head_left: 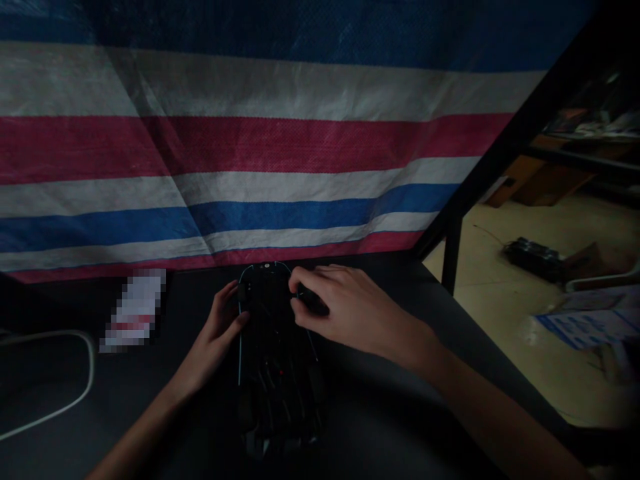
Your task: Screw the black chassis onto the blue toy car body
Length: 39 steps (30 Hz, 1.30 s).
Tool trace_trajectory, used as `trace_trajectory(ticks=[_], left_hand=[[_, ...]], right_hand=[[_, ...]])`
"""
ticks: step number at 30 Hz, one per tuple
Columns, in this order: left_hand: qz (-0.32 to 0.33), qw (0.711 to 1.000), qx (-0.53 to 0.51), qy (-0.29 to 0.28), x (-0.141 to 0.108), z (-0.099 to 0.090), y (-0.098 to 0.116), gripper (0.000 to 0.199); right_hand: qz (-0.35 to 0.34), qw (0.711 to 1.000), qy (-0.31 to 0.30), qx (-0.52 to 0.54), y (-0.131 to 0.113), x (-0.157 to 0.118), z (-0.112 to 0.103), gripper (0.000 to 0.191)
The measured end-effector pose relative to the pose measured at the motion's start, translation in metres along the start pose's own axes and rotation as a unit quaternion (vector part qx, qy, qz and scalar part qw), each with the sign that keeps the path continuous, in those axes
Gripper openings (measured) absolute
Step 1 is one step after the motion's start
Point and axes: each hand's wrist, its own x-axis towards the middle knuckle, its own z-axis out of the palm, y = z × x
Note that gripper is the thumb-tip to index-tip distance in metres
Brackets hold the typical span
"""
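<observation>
A black toy car (277, 353) with thin light-blue edge lines lies lengthwise on the dark table, its far end near the striped sheet. Along its far left side, my left hand (220, 327) grips the body, thumb on top and fingers by the left wheel. At the far right corner my right hand (345, 303) has its thumb and fingers closed around a dark rounded part that looks like a wheel (313, 301). Whether that wheel is attached to the car is too dark to tell. A tiny red spot shows on the car's middle.
Behind the table (400, 407) hangs a blue, white and red striped sheet (300, 147). A blurred white packet (135, 310) lies at left, near a pale-rimmed dark object (90, 363). Right of the table edge are a black frame post (453, 253) and the floor (485, 267) with clutter.
</observation>
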Motion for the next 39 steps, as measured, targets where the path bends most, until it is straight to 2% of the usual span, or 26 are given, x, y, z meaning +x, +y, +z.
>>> trace_trajectory(ticks=[3,9,13,16,20,24,30,36,39], left_hand=[[0.006,1.000,0.008,0.005,0.000,-0.001,-0.002,0.062],[0.007,1.000,0.022,0.000,0.000,-0.003,-0.004,0.062],[0.005,1.000,0.027,-0.004,-0.001,-0.004,-0.003,0.061],[-0.002,1.000,0.025,-0.006,-0.002,-0.004,-0.002,0.062],[0.001,0.999,0.032,-0.004,-0.001,-0.003,-0.001,0.063],[0.004,0.999,0.042,-0.007,0.000,-0.003,-0.002,0.062],[0.003,0.999,0.035,-0.009,-0.002,-0.002,0.000,0.061],[0.003,0.999,0.037,-0.005,-0.002,-0.001,0.003,0.060],[0.009,0.999,0.042,0.000,-0.002,-0.001,0.002,0.060]], right_hand=[[0.035,0.999,-0.002,-0.039,0.007,0.004,0.005,0.025],[-0.005,0.998,-0.022,0.060,0.016,0.006,-0.001,0.010],[-0.016,0.995,-0.014,0.100,0.016,0.005,-0.007,0.019],[-0.007,0.998,-0.019,0.067,0.016,0.005,-0.005,0.011],[0.015,1.000,-0.020,0.003,0.017,0.007,0.002,0.026],[-0.011,0.999,-0.014,0.030,0.015,0.007,0.004,0.016],[-0.029,0.998,-0.015,0.058,0.010,0.008,-0.002,0.015],[-0.038,0.999,-0.004,0.002,0.006,0.005,-0.001,0.008],[-0.031,0.999,0.009,-0.035,0.007,0.004,0.002,0.015]])
